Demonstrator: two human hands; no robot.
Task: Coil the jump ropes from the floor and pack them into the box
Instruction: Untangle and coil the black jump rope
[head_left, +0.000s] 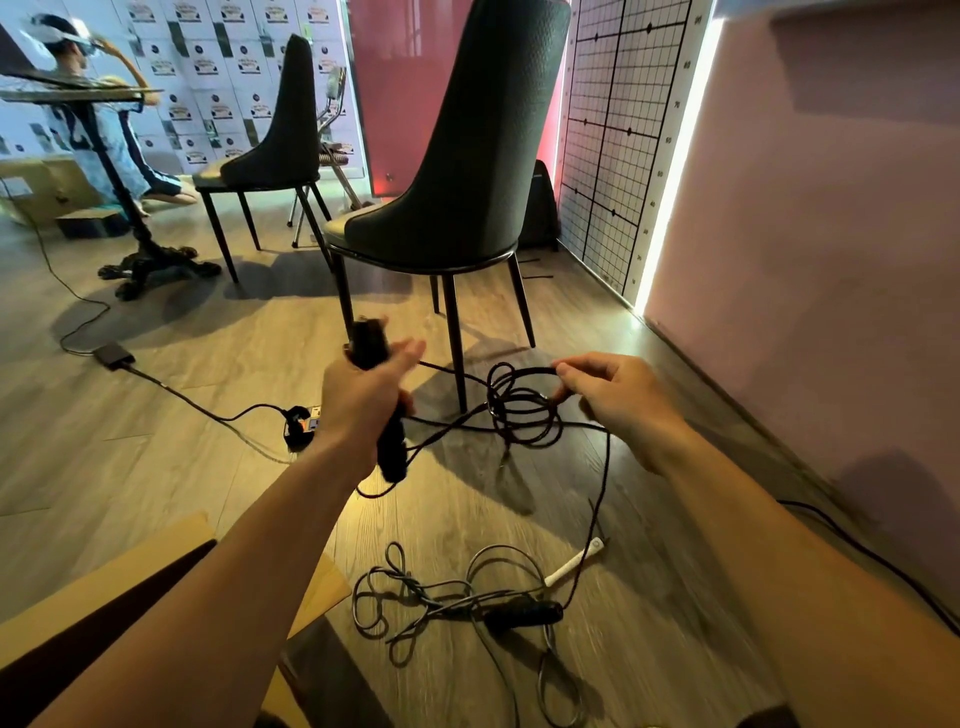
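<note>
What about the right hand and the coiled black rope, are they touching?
Touching. The head view shows the right hand pinching the rope coil at its top.

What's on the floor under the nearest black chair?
Only shadowed wood floor shows under the chair, with a black jump rope cord trailing past its front leg. The left hand, its handles and the right hand's coil hide the nearer floor.

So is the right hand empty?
No: the right hand pinches the coiled loops of the black jump rope, while the left hand grips its handles.
</note>
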